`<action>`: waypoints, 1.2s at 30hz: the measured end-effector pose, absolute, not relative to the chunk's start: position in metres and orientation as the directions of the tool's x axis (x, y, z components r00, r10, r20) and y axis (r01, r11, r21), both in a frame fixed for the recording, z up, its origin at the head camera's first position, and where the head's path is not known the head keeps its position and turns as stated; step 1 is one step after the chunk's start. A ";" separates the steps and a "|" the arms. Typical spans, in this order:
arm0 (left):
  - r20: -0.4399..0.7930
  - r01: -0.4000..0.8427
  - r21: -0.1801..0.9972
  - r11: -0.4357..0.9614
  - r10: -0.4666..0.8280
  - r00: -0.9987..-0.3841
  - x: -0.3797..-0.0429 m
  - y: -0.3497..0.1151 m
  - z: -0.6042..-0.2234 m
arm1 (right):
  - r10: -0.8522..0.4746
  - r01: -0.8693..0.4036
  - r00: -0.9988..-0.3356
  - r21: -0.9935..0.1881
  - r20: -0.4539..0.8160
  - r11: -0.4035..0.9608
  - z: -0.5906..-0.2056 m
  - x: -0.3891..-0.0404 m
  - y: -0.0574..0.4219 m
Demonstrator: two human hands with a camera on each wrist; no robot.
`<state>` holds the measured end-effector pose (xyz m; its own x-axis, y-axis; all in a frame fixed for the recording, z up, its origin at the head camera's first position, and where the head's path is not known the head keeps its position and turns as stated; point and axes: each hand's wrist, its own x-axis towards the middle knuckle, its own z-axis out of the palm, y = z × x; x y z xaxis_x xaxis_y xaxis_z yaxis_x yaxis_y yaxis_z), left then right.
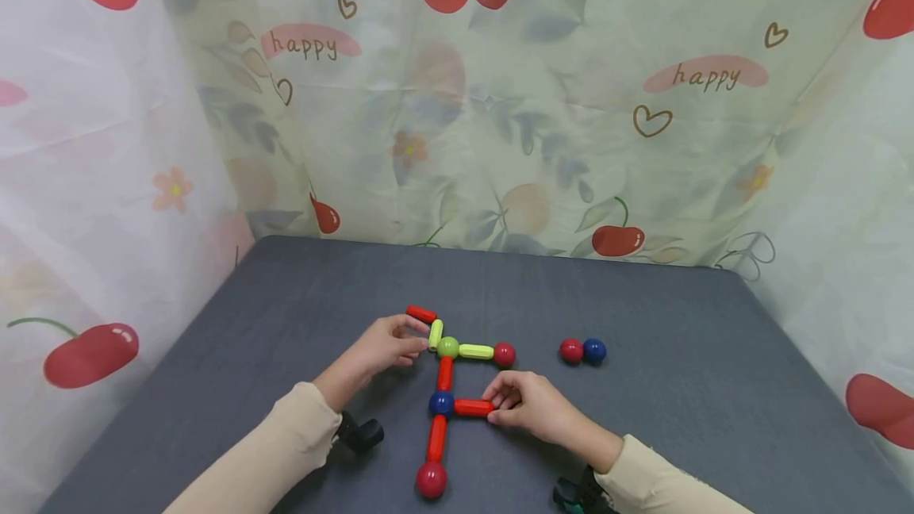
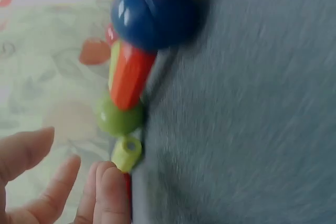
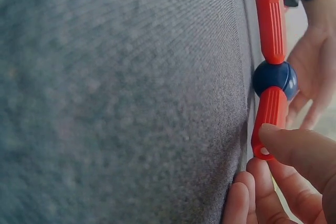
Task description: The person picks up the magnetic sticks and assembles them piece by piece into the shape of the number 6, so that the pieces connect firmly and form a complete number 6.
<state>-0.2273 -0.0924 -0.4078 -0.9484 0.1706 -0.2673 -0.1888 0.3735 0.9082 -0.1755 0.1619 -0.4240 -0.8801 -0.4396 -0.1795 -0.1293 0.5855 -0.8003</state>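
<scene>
A figure of toy rods and balls lies on the table. My right hand (image 1: 531, 403) pinches the free end of a red rod (image 3: 270, 111) that sticks out from the blue ball (image 1: 441, 403). My left hand (image 1: 385, 346) is beside a short yellow-green rod (image 1: 436, 333), fingertips right at it, thumb apart in the left wrist view. This rod's end with a hole faces the green ball (image 2: 119, 116). Beyond those fingers lies a loose red rod (image 1: 421, 313). From the green ball another yellow-green rod (image 1: 476, 351) runs right to a red ball (image 1: 504, 354).
Below the blue ball, a red rod (image 1: 436, 439) leads to a red ball (image 1: 432, 480) nearest me. Off to the right, a red ball (image 1: 571, 350) and a blue ball (image 1: 595, 350) sit side by side. Printed cloth (image 1: 471, 101) hangs behind the dark table (image 1: 678, 387).
</scene>
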 end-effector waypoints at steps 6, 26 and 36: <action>-0.291 -0.239 0.892 0.382 0.083 -0.953 -0.247 -0.089 -0.415 | -0.442 -0.132 -0.879 -0.802 -0.176 0.583 -0.425 -0.176 0.162; -0.326 -0.258 0.733 0.629 -0.009 -0.945 -0.267 -0.070 -0.417 | -0.445 -0.123 -0.875 -0.802 -0.190 0.585 -0.425 -0.178 0.162; -0.342 -0.271 0.698 0.662 -0.023 -0.939 -0.269 -0.067 -0.415 | -0.444 -0.127 -0.876 -0.797 -0.189 0.590 -0.426 -0.178 0.162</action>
<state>-0.2694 -0.0674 -0.4148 -0.9393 -0.0233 -0.3423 -0.2709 0.6624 0.6984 -0.1777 0.1620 -0.4259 -0.8761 -0.4438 -0.1885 -0.1273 0.5901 -0.7972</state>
